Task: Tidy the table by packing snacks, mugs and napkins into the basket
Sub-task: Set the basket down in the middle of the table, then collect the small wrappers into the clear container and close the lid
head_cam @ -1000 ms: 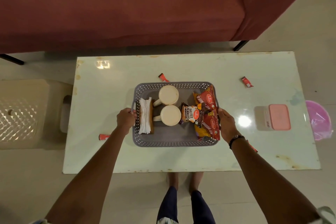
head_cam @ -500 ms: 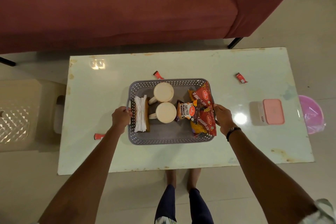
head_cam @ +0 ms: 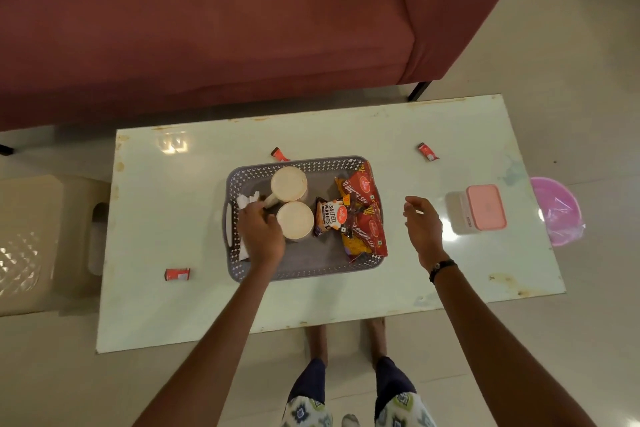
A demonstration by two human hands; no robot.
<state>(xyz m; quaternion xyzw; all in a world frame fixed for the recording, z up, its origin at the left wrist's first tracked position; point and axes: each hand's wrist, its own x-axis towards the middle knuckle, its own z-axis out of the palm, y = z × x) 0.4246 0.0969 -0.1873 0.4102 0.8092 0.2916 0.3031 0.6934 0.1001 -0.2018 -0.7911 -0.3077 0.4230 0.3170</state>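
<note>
1. Your left hand [head_cam: 260, 234] is down inside the basket [head_cam: 349, 161], fingers curled over the napkins [head_cam: 246, 200] at its left end and close against the near mug's handle; whether they actually pinch anything, you can't tell from up here.
2. Your right hand [head_cam: 423, 225] hangs loosely open and empty, just outside the basket's right wall.
3. Two mugs [head_cam: 289, 183] sit one behind the other left of centre; the snack packets [head_cam: 363, 215] fill the right side, one red bag riding up over the right rim.
4. Key relation: the basket's long axis runs left to right across you, and the packed goods already lie under and between your hands.
5. Small red sachets remain on the table [head_cam: 450, 281]. Nearest to your left hand is the red sachet [head_cam: 177, 274] on the near-left; a far-right sachet [head_cam: 428, 151] suits your right hand.
6. Plenty of open tabletop on both sides, though the pink box [head_cam: 485, 206] stands to the right.
</note>
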